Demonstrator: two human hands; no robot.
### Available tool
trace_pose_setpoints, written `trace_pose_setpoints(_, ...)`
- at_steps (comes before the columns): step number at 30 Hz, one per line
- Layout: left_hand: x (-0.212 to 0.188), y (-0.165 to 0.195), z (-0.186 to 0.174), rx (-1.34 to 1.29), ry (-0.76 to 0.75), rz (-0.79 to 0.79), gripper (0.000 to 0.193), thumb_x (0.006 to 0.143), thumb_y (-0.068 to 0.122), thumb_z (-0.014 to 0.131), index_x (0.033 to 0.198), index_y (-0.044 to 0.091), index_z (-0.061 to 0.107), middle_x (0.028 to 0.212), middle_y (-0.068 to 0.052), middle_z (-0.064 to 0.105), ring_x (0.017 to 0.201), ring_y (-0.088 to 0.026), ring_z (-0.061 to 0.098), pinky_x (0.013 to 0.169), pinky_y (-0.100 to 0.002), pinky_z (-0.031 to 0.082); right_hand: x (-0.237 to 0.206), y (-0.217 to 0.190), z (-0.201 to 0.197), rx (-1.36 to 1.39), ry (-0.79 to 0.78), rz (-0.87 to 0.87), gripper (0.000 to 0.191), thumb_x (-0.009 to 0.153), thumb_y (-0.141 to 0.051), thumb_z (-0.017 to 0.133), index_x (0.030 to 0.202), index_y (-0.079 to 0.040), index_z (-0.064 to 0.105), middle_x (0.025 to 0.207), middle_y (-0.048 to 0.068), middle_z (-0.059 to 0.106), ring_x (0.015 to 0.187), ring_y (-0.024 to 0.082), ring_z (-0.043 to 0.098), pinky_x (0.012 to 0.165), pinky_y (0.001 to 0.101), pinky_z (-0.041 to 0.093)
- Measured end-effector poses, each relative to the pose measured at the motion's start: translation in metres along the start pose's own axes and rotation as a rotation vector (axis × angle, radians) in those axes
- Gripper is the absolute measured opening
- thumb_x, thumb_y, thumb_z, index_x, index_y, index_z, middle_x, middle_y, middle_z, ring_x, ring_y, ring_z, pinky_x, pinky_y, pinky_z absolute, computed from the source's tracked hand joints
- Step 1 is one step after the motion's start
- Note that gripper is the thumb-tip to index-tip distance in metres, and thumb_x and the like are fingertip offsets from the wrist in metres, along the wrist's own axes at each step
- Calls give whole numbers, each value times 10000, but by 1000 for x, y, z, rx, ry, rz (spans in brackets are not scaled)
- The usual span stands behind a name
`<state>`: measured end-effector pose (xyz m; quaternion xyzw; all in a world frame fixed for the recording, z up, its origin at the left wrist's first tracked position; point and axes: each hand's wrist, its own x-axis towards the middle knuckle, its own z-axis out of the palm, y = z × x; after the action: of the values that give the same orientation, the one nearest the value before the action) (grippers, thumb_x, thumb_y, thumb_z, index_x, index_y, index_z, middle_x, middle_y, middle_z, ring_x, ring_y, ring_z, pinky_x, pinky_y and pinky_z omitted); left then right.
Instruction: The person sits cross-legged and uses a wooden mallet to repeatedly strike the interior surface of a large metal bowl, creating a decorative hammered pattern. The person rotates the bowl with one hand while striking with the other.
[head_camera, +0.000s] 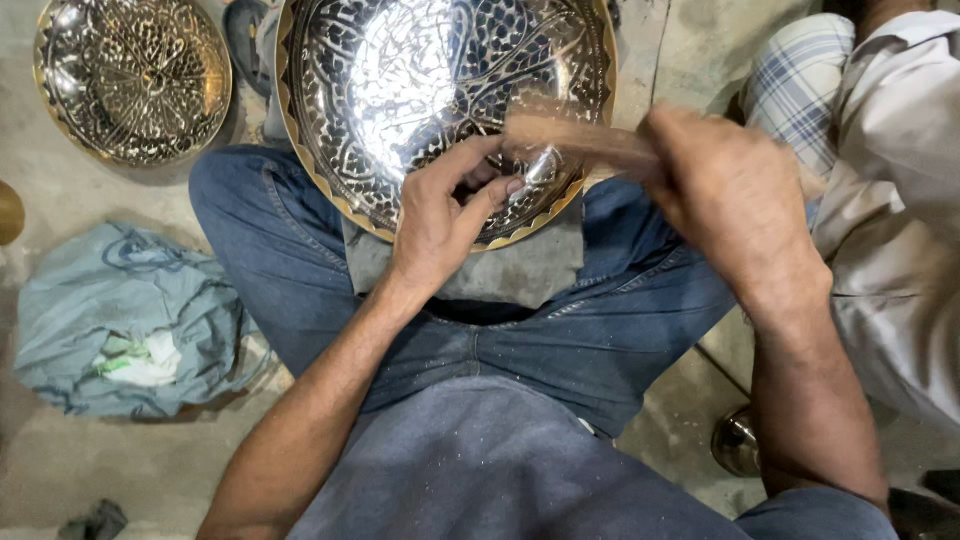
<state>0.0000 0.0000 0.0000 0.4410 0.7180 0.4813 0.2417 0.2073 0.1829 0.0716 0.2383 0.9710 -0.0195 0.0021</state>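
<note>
A large engraved metal plate (400, 60), shiny with a brass-coloured scalloped rim, rests tilted on a grey block (520, 270) between my knees. My left hand (440, 215) pinches a small metal chisel (538, 168) against the plate's near rim. My right hand (725, 185) grips a wooden-handled hammer (575, 135), blurred by motion, with its head over the chisel. I sit cross-legged in blue jeans.
A second engraved plate (130, 75) lies on the concrete floor at the upper left. A crumpled blue-grey bag (120, 320) sits at the left. Another person in a pale shirt and checked cloth (880, 150) sits at the right. A small metal bowl (738, 440) lies by my right knee.
</note>
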Motion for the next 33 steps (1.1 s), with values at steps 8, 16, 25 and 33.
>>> trace_pose_setpoints(8, 2, 1, -3, -45, 25, 112, 380, 967, 147, 779, 1320, 49, 676, 975, -59, 775, 812, -110, 706, 673, -262, 550, -1, -5, -4, 215, 172, -38, 400, 802, -72, 809, 1115, -47, 563, 894, 175, 678, 835, 395, 690, 723, 492, 539)
trace_pose_setpoints(16, -2, 7, -2, -53, 25, 113, 380, 961, 142, 774, 1310, 32, 670, 1005, -75, 772, 821, -114, 708, 715, -270, 576, -5, -6, -2, 251, 65, 33, 413, 855, -93, 832, 1129, -34, 528, 864, 178, 673, 826, 379, 702, 733, 486, 541)
trace_pose_setpoints(25, -5, 8, -3, -49, 18, 127, 349, 974, 149, 776, 1291, 36, 685, 1063, -95, 770, 858, -140, 722, 747, -293, 585, -8, -13, -7, 359, 78, 64, 405, 865, -95, 818, 1119, -18, 512, 924, 192, 680, 922, 413, 684, 768, 506, 525)
trace_pose_setpoints(33, -3, 8, -3, -56, -4, 120, 354, 990, 155, 737, 1319, 45, 668, 1071, -82, 759, 902, -138, 748, 757, -280, 604, -8, -12, -3, 97, 52, -2, 335, 894, -132, 785, 1093, -23, 538, 845, 179, 676, 812, 382, 692, 742, 518, 522)
